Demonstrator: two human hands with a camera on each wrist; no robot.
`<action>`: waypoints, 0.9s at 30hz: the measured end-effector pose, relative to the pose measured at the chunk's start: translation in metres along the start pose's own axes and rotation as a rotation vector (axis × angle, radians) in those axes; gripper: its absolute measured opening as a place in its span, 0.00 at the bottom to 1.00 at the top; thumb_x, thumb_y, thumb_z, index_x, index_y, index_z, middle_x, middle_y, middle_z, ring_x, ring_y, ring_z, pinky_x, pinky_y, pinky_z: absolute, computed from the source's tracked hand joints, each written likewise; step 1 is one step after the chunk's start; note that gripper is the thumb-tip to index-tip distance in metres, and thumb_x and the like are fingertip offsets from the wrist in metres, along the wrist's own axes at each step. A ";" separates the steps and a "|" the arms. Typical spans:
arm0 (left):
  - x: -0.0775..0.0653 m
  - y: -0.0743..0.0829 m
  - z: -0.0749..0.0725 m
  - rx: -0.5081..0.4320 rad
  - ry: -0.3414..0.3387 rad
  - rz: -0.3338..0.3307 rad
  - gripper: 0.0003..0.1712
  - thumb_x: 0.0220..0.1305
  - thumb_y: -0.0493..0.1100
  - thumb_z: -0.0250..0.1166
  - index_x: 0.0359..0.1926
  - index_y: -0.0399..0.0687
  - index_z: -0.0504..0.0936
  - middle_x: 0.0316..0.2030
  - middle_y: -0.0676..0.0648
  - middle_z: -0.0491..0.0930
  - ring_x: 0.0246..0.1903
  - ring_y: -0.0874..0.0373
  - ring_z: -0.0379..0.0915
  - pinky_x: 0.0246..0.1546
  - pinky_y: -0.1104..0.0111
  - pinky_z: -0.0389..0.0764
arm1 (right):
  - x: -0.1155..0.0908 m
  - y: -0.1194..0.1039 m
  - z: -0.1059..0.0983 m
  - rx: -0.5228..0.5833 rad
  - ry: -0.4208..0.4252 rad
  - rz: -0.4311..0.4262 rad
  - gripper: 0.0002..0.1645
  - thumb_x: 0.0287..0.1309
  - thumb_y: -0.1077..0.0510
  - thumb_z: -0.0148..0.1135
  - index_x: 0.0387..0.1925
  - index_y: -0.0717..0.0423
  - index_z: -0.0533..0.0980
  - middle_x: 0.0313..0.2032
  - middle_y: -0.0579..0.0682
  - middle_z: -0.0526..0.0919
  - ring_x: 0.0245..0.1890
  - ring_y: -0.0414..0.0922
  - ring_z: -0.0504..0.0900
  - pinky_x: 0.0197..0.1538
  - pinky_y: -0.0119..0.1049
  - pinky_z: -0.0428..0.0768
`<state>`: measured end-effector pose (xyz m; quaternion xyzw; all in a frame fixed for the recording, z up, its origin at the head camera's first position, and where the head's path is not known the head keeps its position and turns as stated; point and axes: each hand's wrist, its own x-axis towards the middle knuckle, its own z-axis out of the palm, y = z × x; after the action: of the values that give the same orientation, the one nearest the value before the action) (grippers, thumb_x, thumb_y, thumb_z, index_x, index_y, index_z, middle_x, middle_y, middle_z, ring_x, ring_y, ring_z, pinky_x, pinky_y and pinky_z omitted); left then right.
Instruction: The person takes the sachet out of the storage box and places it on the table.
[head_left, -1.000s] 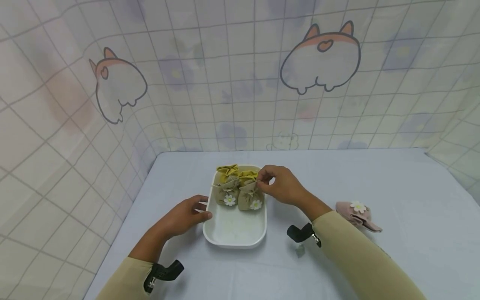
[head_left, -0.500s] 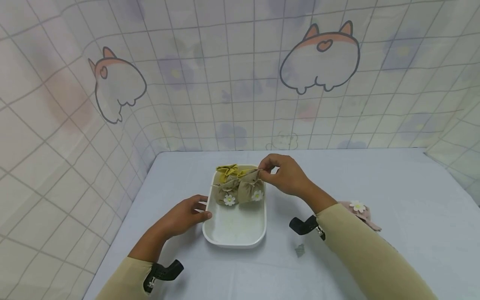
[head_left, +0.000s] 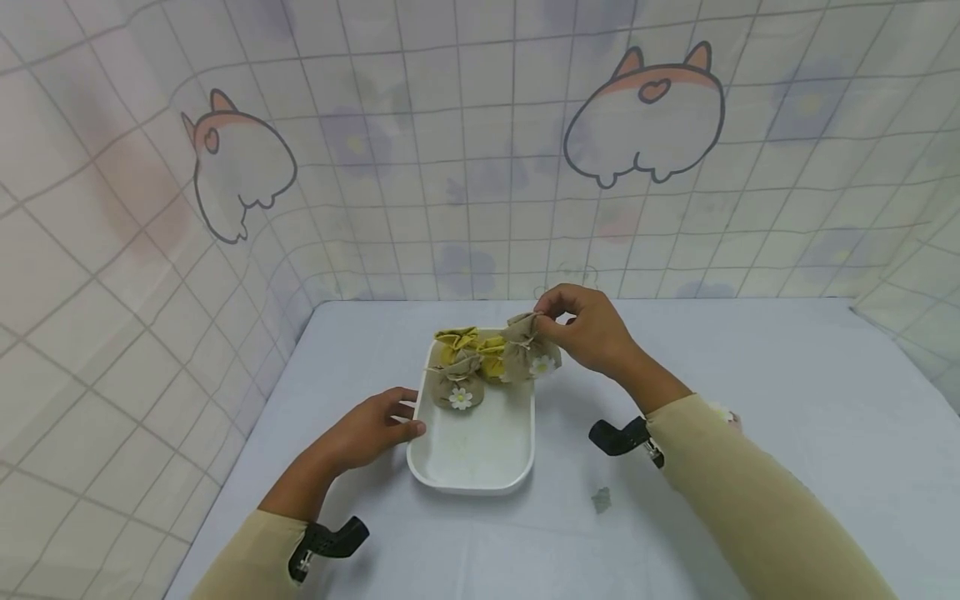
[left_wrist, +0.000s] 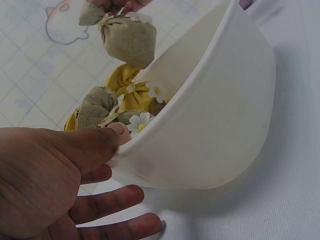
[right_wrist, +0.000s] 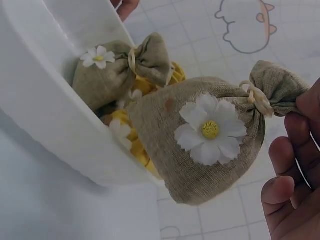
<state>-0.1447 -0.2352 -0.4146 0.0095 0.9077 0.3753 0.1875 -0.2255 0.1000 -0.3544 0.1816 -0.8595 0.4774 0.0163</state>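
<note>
My right hand [head_left: 588, 327] pinches the gathered top of a beige drawstring pouch [head_left: 525, 354], lifted over the tray's right rim. A white daisy [right_wrist: 210, 129] decorates the pouch's front. My left hand [head_left: 372, 432] holds the left rim of a white plastic tray [head_left: 471, 483], thumb over the edge and other fingers outside. Inside the tray's far half, a second beige pouch [head_left: 457, 387] with a daisy leans beside yellow pouches [left_wrist: 131, 95]. The lifted pouch partly covers the yellow ones in the head view.
A pinkish pouch [head_left: 734, 422] lies on the table at the right, mostly hidden behind the right sleeve [head_left: 757, 492]. A small grey-green mark [head_left: 602, 500] shows on the white tablecloth [head_left: 525, 550]. A tile-patterned curtain [head_left: 480, 167] stands behind the table.
My right hand has raised the beige pouch out of its place in the tray, moving up and to the right. My left hand and the tray stay put. The sleeve now covers more of the pinkish pouch.
</note>
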 end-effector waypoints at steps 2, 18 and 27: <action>0.000 0.000 0.000 0.003 -0.002 0.000 0.31 0.69 0.49 0.69 0.70 0.48 0.72 0.59 0.42 0.81 0.59 0.44 0.77 0.57 0.45 0.76 | 0.000 0.003 -0.004 0.005 0.011 0.005 0.03 0.66 0.56 0.65 0.40 0.50 0.81 0.40 0.47 0.84 0.48 0.46 0.79 0.56 0.50 0.77; 0.000 0.002 0.002 0.011 0.006 -0.057 0.35 0.68 0.51 0.70 0.71 0.49 0.71 0.59 0.43 0.80 0.60 0.43 0.76 0.58 0.43 0.75 | -0.006 0.027 -0.038 0.076 0.086 0.033 0.07 0.68 0.56 0.64 0.42 0.56 0.80 0.44 0.52 0.87 0.55 0.51 0.79 0.58 0.55 0.75; 0.001 0.001 0.002 0.007 0.008 -0.054 0.35 0.68 0.51 0.71 0.72 0.51 0.71 0.60 0.44 0.80 0.60 0.43 0.76 0.58 0.43 0.76 | -0.014 0.039 -0.057 0.039 0.106 0.088 0.09 0.69 0.54 0.64 0.44 0.56 0.80 0.46 0.52 0.87 0.57 0.52 0.77 0.59 0.58 0.72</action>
<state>-0.1455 -0.2331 -0.4159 -0.0157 0.9097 0.3670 0.1939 -0.2340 0.1701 -0.3581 0.1185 -0.8551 0.5034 0.0374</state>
